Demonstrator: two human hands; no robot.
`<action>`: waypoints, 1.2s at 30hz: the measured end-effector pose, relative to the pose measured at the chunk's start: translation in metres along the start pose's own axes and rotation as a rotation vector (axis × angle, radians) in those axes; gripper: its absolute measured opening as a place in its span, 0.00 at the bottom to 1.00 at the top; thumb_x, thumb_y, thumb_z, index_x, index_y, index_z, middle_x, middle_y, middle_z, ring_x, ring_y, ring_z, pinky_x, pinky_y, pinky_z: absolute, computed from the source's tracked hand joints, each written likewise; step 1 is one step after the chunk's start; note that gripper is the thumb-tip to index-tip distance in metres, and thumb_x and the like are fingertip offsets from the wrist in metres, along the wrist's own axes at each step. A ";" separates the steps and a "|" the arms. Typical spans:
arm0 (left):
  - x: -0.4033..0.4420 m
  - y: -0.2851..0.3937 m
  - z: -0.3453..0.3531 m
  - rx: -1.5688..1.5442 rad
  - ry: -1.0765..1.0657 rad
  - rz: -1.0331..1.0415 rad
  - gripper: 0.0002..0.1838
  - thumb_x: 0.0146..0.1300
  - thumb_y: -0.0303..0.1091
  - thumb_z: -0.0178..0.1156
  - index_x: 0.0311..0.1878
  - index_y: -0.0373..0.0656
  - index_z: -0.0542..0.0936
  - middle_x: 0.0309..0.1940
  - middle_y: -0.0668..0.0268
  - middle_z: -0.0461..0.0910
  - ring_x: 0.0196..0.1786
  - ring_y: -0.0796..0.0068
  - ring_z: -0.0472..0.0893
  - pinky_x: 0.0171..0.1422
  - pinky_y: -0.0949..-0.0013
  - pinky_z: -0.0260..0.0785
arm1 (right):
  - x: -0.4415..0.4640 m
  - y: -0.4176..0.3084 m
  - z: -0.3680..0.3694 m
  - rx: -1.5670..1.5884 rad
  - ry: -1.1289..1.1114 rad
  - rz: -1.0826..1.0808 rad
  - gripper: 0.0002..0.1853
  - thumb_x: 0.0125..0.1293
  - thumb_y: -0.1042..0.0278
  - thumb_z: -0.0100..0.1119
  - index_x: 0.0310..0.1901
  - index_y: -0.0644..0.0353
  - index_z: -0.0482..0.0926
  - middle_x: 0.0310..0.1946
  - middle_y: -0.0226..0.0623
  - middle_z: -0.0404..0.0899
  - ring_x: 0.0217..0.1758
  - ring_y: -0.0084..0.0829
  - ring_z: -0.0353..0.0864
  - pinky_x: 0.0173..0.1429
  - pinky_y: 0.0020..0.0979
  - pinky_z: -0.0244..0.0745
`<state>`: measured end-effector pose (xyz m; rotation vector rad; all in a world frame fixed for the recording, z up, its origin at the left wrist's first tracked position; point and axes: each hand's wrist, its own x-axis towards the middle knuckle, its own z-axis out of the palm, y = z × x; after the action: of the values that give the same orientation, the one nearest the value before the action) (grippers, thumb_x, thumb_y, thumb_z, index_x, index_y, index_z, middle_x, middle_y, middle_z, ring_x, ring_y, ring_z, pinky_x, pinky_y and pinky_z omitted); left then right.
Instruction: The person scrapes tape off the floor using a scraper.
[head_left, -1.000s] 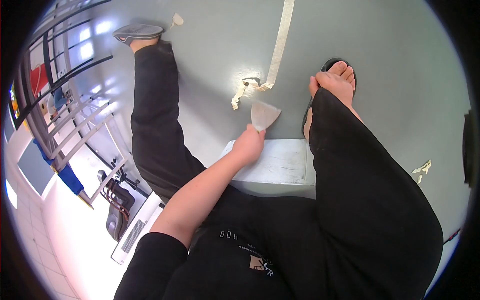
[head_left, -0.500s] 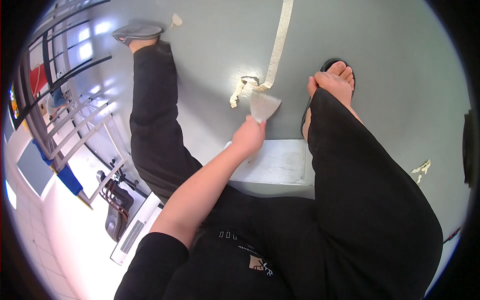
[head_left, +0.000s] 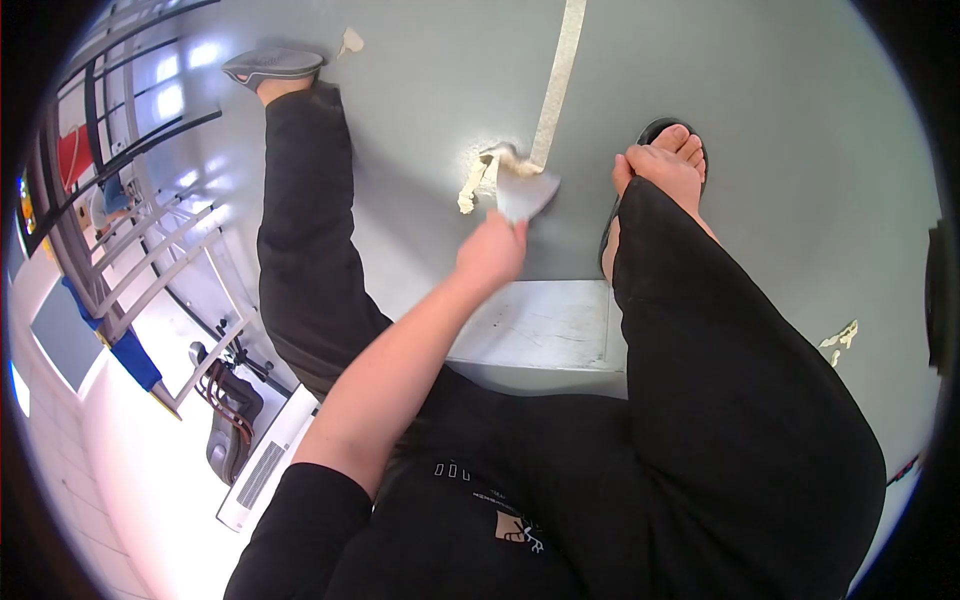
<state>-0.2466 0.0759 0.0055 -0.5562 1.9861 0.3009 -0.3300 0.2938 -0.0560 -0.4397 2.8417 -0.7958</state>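
Note:
My left hand (head_left: 492, 250) is closed round the handle of a putty knife (head_left: 522, 192). Its wide metal blade presses at the floor, against the lower end of a beige tape strip (head_left: 560, 85). Just left of the blade, crumpled peeled tape (head_left: 472, 188) stands up from the floor and runs in under it. My right hand (head_left: 665, 172) is curled at my right knee, over the sandalled foot; whatever lies inside its fingers is hidden.
A white box-like block (head_left: 540, 325) is between my legs. Torn tape scraps lie on the grey floor, one at the upper left (head_left: 351, 41) and some at the right (head_left: 842, 342). Metal frames (head_left: 150, 265), a red object (head_left: 74, 156) and a dark chair (head_left: 235, 420) are at the left.
My left hand has pushed the putty knife a little up and left, so its blade now covers the tape's lower bend. My right hand stays in place.

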 end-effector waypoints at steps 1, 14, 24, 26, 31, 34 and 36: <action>0.003 0.005 -0.009 -0.003 0.001 0.001 0.25 0.73 0.49 0.45 0.49 0.29 0.68 0.42 0.41 0.81 0.45 0.43 0.82 0.50 0.50 0.74 | 0.000 0.003 0.004 -0.026 0.003 0.001 0.13 0.57 0.62 0.61 0.19 0.56 0.73 0.19 0.34 0.77 0.27 0.39 0.79 0.33 0.39 0.72; -0.001 0.006 -0.005 -0.081 0.004 -0.027 0.25 0.73 0.48 0.46 0.46 0.28 0.71 0.38 0.40 0.80 0.43 0.44 0.82 0.48 0.51 0.74 | -0.001 0.003 0.005 0.048 0.040 -0.008 0.14 0.56 0.62 0.62 0.18 0.57 0.71 0.19 0.33 0.75 0.27 0.39 0.78 0.32 0.38 0.71; -0.023 -0.035 0.035 0.004 -0.096 -0.089 0.24 0.73 0.48 0.45 0.49 0.30 0.70 0.41 0.41 0.81 0.43 0.45 0.82 0.48 0.51 0.74 | -0.001 0.001 0.001 0.046 0.023 0.015 0.14 0.57 0.63 0.61 0.19 0.57 0.71 0.19 0.32 0.76 0.28 0.37 0.79 0.33 0.38 0.72; -0.012 -0.021 0.024 -0.008 -0.058 -0.063 0.24 0.73 0.48 0.46 0.48 0.30 0.70 0.40 0.41 0.81 0.41 0.45 0.83 0.45 0.51 0.74 | 0.000 0.000 0.001 0.054 0.002 0.016 0.14 0.58 0.63 0.60 0.19 0.57 0.71 0.19 0.33 0.76 0.28 0.37 0.79 0.33 0.38 0.72; 0.007 0.004 -0.017 -0.070 -0.205 -0.066 0.25 0.72 0.48 0.46 0.49 0.29 0.69 0.42 0.42 0.81 0.46 0.44 0.82 0.52 0.50 0.73 | -0.001 0.001 0.002 -0.037 -0.038 0.038 0.14 0.58 0.63 0.60 0.19 0.57 0.70 0.19 0.32 0.75 0.28 0.37 0.79 0.33 0.38 0.72; -0.007 -0.027 0.021 -0.013 -0.004 -0.046 0.24 0.73 0.48 0.46 0.47 0.30 0.70 0.37 0.41 0.81 0.34 0.46 0.84 0.39 0.52 0.76 | 0.002 -0.002 -0.001 -0.089 -0.034 0.061 0.14 0.58 0.63 0.60 0.19 0.57 0.70 0.19 0.32 0.75 0.28 0.37 0.78 0.34 0.37 0.72; -0.019 -0.045 0.043 0.080 0.004 0.004 0.24 0.73 0.48 0.45 0.47 0.30 0.70 0.37 0.41 0.81 0.31 0.48 0.84 0.35 0.54 0.76 | 0.000 -0.002 -0.001 -0.095 -0.026 0.047 0.14 0.58 0.62 0.60 0.20 0.56 0.70 0.19 0.32 0.75 0.28 0.37 0.78 0.34 0.38 0.72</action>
<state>-0.1836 0.0606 0.0033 -0.5020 1.9944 0.2221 -0.3297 0.2922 -0.0543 -0.3905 2.8632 -0.6435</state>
